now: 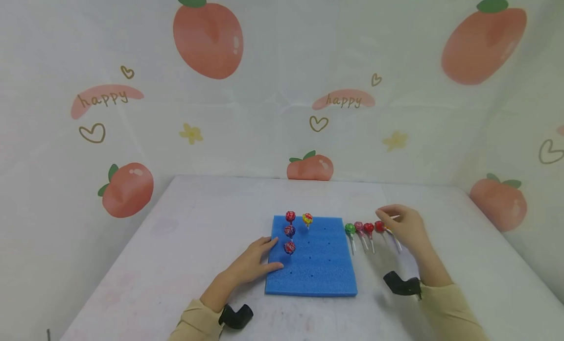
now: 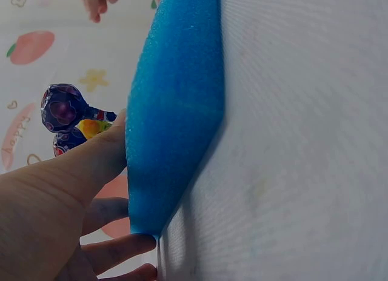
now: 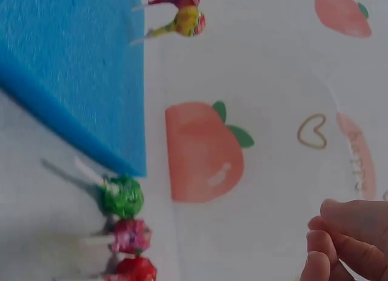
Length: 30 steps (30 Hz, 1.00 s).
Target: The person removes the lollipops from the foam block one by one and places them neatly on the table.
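Observation:
My left hand (image 1: 253, 261) rests against the left edge of a blue foam board (image 1: 321, 282), its fingers fairly straight. In the left wrist view, the thumb touches the board's top and other fingers lie along its side. A yellow lollipop (image 1: 307, 218), a red lollipop (image 1: 290, 216) and two darker lollipops, one a purple lollipop (image 1: 289, 231), stand upright in the board. My right hand (image 1: 407, 228) hovers over a row of loose lollipops, fingers loosely bent, nothing visible in them. Beneath it lies a red lollipop (image 1: 379, 226); another, partly hidden, shows its stick (image 1: 397, 243).
A green lollipop (image 1: 350, 229), a pink lollipop (image 1: 359, 226) and another red lollipop (image 1: 368, 228) lie right of the board on the white table (image 1: 211, 208). Several small holes dot the board. A printed cloth (image 1: 264, 110) hangs behind the table.

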Motion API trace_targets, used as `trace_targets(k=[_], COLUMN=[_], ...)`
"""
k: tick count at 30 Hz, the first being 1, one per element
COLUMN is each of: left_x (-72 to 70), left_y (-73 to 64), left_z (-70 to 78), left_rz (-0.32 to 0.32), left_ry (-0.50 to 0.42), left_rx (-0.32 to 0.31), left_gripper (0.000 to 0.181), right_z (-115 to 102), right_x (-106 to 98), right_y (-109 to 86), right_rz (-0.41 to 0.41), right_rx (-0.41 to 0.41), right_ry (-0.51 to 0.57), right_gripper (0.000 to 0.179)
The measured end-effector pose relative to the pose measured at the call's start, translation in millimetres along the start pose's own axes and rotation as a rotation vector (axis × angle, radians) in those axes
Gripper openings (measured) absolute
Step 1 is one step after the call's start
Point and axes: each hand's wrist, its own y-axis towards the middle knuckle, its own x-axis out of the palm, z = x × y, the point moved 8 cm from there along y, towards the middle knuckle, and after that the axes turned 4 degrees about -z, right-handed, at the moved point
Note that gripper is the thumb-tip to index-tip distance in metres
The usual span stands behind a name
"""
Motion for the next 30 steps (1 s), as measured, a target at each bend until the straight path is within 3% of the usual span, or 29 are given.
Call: trace_targets(k=[13,30], left_x=[0.2,0.8], left_y=[-0.1,0.5], left_z=[0.2,-2.0], left_rz=[-0.008,-0.003], left_ry=[0.001,-0.008], left_rx=[-0.002,-0.008], left_gripper=[0.071,0.072], right_z=[-35,-53], right_x=[44,110], right_y=[4.9,18.9], right_rz=[-0.076,-0.158], right_rx=[-0.127,-0.156], right_ry=[0.118,0.208], right_gripper=[0.025,0.022])
